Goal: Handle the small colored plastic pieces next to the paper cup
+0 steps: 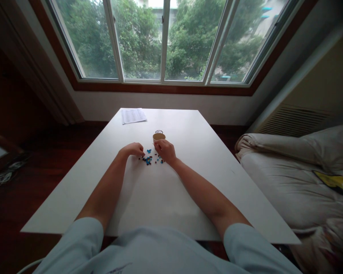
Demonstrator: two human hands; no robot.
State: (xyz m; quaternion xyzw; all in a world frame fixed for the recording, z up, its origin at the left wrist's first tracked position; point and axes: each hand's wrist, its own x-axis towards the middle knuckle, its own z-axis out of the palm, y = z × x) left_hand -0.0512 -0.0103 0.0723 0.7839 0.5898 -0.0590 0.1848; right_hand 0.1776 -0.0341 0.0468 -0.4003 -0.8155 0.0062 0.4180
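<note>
Small blue and dark reddish-brown pieces, bead-like [148,161], lie scattered in a loose pile on the white table [165,198]. My left hand [133,148] is at the pile's left edge, its fingers curled and pressed together low over the pieces. On the other side, my right hand [166,151] has its fingers closed in a pinch just in front of a small round tan cup [159,136], partly covering it. Whatever either hand pinches is too small or hidden to make out. Behind the cup lies a thin dark loop [159,131].
Printed paper sheets [133,115] lie at the table's far left corner. Beyond the table is a wide window [162,45]. A pale cushioned seat [274,182] stands along the right, and cables [2,178] lie on the floor at left.
</note>
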